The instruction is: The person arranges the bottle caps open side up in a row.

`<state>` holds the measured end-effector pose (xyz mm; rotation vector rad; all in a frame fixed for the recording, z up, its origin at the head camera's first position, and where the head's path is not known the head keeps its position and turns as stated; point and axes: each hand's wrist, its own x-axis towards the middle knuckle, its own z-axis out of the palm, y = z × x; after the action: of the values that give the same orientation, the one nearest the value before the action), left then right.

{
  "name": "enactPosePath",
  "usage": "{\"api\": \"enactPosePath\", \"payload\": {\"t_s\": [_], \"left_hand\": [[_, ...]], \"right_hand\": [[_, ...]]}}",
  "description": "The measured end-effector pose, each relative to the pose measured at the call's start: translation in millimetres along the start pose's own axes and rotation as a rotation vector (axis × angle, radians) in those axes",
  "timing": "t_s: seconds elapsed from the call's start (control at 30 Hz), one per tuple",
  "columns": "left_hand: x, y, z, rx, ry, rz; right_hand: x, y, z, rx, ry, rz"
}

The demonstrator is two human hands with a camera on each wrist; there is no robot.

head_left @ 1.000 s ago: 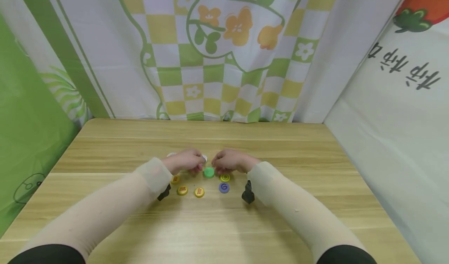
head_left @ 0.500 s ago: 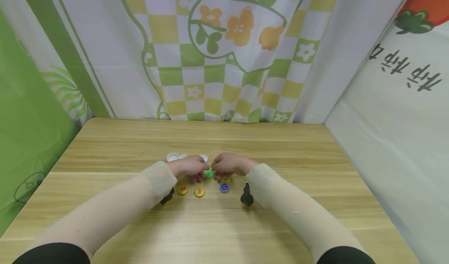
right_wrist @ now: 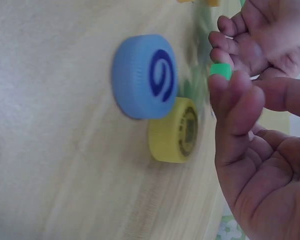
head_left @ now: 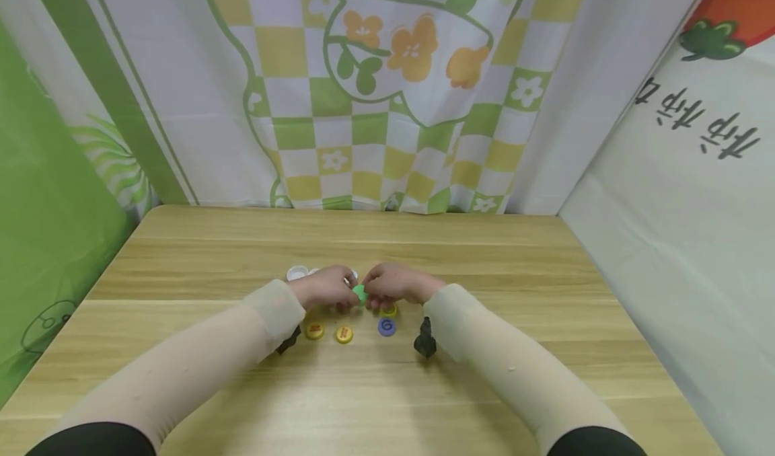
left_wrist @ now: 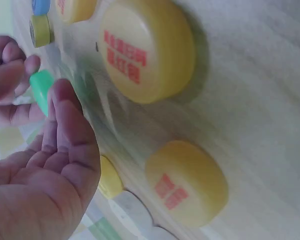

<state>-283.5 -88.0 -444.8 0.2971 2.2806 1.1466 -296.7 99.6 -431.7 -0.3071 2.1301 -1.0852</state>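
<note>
Between the two hands is a green bottle cap (head_left: 360,294), tilted up near the middle of the table. My left hand (head_left: 329,288) pinches it from the left; its fingertips meet the cap (left_wrist: 41,89) in the left wrist view. From the other side my right hand (head_left: 396,285) has its thumb and fingers on the same cap (right_wrist: 220,70), partly covering it in the right wrist view. Below the right hand lie a blue cap (right_wrist: 145,76) with a dark spiral and a yellow cap (right_wrist: 174,131) touching it. Yellow caps (left_wrist: 147,52) with red print lie near my left hand.
White caps (head_left: 297,273) lie behind the left hand, partly hidden by it. Two yellow caps with red print, one at the left (head_left: 314,330) and one beside it (head_left: 344,334), sit in front. A patterned curtain (head_left: 387,133) hangs behind the wooden table (head_left: 387,402).
The left hand has moved slightly right and toward the body, from beside the white caps onto the green cap. The green cap has gone from lying flat to tilted between the hands.
</note>
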Motion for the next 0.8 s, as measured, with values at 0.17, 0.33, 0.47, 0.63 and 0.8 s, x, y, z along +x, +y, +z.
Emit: {"api": "enactPosePath", "payload": {"t_s": [0.17,0.33,0.47,0.63,0.8], "left_hand": [[-0.8,3.1,1.2,0.139,0.072,0.078],[-2.9,8.1,-2.7,0.218,0.13,0.114],[-2.2,11.5,-9.0,0.199,0.131,0.149],[0.6,11.3,-14.6,0.113,0.091,0.156],[1.9,11.7,-16.9,0.055,0.094,0.153]], "right_hand": [[-1,0,-3,0.057,0.019,-0.01],[-2,2,-6,0.129,0.022,-0.024],[-4,0,-13,0.194,0.036,-0.035],[-7,-2,-20,0.234,0.029,-0.033],[-8,-3,-22,0.271,0.029,-0.025]]}}
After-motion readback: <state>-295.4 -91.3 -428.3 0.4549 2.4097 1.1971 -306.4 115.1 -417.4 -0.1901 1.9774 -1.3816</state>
